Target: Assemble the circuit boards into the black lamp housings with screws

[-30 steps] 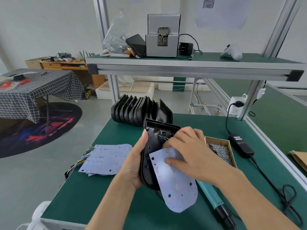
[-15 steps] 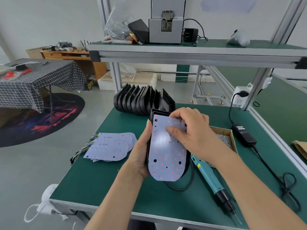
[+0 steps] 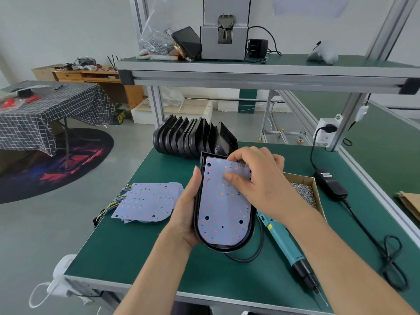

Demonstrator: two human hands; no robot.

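Observation:
My left hand [image 3: 186, 210] grips the left edge of a black lamp housing [image 3: 246, 241], held tilted above the green bench. A pale blue circuit board [image 3: 223, 212] with red dots lies inside the housing. My right hand [image 3: 254, 180] grips the board's top right corner, thumb pressing its face and fingers curled over the far edge. Spare circuit boards [image 3: 148, 202] with coloured wires lie stacked to the left. A row of black housings [image 3: 188, 139] stands behind. A cardboard box of screws [image 3: 304, 192] sits to the right, beside a teal electric screwdriver [image 3: 288, 246].
The green workbench [image 3: 136, 258] ends at a metal edge near me. A black power adapter [image 3: 330, 183] and its coiled cable [image 3: 391, 258] lie at the right. An overhead shelf [image 3: 261, 71] carries a grey screw feeder [image 3: 223, 30].
The circuit board swung from hanging off the housing's lower edge to lying flat inside it. My right hand moved up to the board's top corner. The view shifted downward.

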